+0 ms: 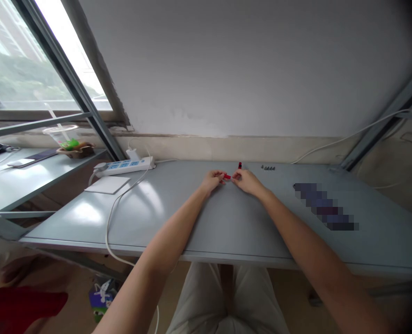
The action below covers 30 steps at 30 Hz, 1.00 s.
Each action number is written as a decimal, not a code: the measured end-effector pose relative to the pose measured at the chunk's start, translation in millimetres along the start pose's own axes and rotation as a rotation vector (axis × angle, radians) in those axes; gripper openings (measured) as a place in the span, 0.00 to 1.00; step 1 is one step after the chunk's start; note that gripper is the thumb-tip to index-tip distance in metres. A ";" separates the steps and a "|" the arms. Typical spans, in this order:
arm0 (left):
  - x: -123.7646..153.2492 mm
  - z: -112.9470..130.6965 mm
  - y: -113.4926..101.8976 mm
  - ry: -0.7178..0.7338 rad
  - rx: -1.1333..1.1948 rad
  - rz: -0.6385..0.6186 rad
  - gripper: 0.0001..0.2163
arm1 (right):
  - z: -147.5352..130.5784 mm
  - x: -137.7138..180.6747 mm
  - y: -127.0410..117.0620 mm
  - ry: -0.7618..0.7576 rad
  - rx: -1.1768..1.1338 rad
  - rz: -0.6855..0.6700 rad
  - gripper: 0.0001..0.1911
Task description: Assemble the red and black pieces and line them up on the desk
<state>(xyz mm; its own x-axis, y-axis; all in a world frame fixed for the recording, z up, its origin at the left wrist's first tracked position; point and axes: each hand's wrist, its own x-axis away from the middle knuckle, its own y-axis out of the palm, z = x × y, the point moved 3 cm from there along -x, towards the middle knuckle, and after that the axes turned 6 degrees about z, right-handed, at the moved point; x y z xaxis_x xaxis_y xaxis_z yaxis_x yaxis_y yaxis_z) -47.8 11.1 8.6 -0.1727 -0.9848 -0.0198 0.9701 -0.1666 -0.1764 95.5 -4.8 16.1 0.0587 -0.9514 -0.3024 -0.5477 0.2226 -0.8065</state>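
My left hand (pixel 212 181) pinches a small red piece (pixel 227 176) above the far part of the grey desk (pixel 223 222). Close by on its right, my right hand (pixel 247 181) has its fingertips closed at the free end of that piece. Whatever lies between those fingertips is too small to make out. A second small red object (pixel 240 165) shows just behind my right hand. Further right, several tiny dark metallic pieces (pixel 268 168) lie in a row near the wall.
A white power strip (pixel 125 166), a flat white square (pixel 108 184) and a loose white cable (pixel 110 218) occupy the left. A blurred-out long object (pixel 326 206) lies on the right. Metal posts (pixel 103 134) frame the desk. Another person's red garment (pixel 21 304) appears low left.
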 end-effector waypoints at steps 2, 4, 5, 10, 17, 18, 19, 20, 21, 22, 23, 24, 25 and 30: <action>-0.3 -0.4 1.0 0.008 -0.016 0.001 0.07 | -2.9 2.3 -4.4 -0.030 0.137 -0.015 0.05; -2.5 -2.3 1.5 0.037 -0.049 0.009 0.07 | -3.1 4.4 -10.4 -0.030 0.269 -0.050 0.06; -4.3 -3.6 1.4 0.062 -0.075 0.023 0.07 | -1.4 5.2 -13.6 -0.012 0.321 -0.078 0.06; -10.7 -5.9 3.1 0.249 -0.297 0.093 0.06 | 20.3 5.5 -27.8 0.110 0.370 -0.113 0.05; -5.3 10.7 23.4 0.280 -0.444 -0.007 0.05 | 41.0 4.5 -23.1 0.214 0.299 0.001 0.06; -6.0 12.4 26.2 0.282 -0.466 -0.013 0.04 | 41.5 4.6 -20.9 0.220 0.290 0.010 0.07; -7.2 13.5 28.7 0.286 -0.487 -0.014 0.04 | 41.9 4.8 -18.7 0.227 0.278 0.016 0.07; -9.0 14.1 30.8 0.290 -0.505 -0.011 0.03 | 42.2 5.0 -16.7 0.235 0.263 0.020 0.08; -11.1 14.2 32.7 0.293 -0.520 -0.005 0.03 | 42.7 5.2 -15.0 0.241 0.248 0.024 0.08; -13.4 14.1 34.4 0.295 -0.532 0.002 0.03 | 43.2 5.2 -13.6 0.245 0.235 0.028 0.08; -15.7 13.9 36.1 0.296 -0.543 0.011 0.03 | 43.9 5.2 -12.5 0.246 0.226 0.033 0.08; -17.9 13.7 37.9 0.295 -0.554 0.018 0.02 | 44.7 5.1 -11.6 0.246 0.223 0.035 0.08; -19.8 13.4 39.8 0.293 -0.564 0.023 0.02 | 45.6 4.8 -11.0 0.247 0.224 0.035 0.08; -25.7 9.0 49.6 0.251 -0.603 0.030 0.02 | 49.7 3.5 -10.1 0.243 0.244 0.027 0.09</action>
<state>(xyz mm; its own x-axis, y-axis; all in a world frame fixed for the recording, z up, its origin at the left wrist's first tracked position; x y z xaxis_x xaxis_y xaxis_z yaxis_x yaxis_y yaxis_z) 6.2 27.7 9.2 -0.2526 -0.9347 -0.2500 0.7219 -0.0101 -0.6919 142.7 0.2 -2.0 -0.1701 -0.9607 -0.2192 -0.3292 0.2651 -0.9063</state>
